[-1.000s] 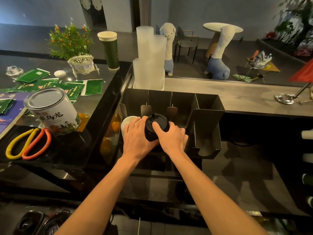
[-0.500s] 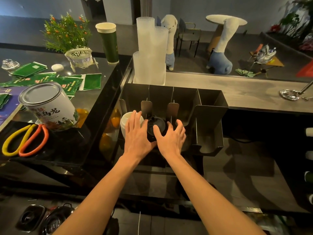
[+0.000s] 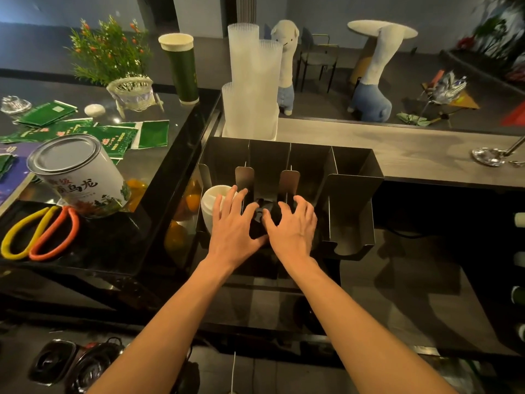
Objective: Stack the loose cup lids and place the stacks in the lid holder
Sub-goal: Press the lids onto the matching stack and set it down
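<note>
Black lids (image 3: 262, 214) in second slot from left edge of holder (image 3: 352, 177), flanked by left hand (image 3: 233, 228) and right hand (image 3: 294, 228), fingers splayed, clasping nothing.

Tea tin (image 3: 76, 174) on L counter, scissors (image 3: 39, 231) just in front, green packets (image 3: 113, 132) behind. Plant (image 3: 113, 61), green cup (image 3: 181, 69), clear cup stacks (image 3: 252, 86) further back.

Lid holder (image 3: 352, 177) sits mid-counter, slots side by side. One lid stack (image 3: 211, 200) is in the leftmost slot and a lid pile (image 3: 262, 213) in the next slot to the right, between the left hand (image 3: 233, 226) and right hand (image 3: 292, 226). Cup stacks (image 3: 250, 89) stand just behind the holder. On the raised counter to the left: tin (image 3: 76, 174) w/ scissors (image 3: 39, 231) in front, plant (image 3: 113, 52) and tall cup (image 3: 181, 69) further back.
</note>
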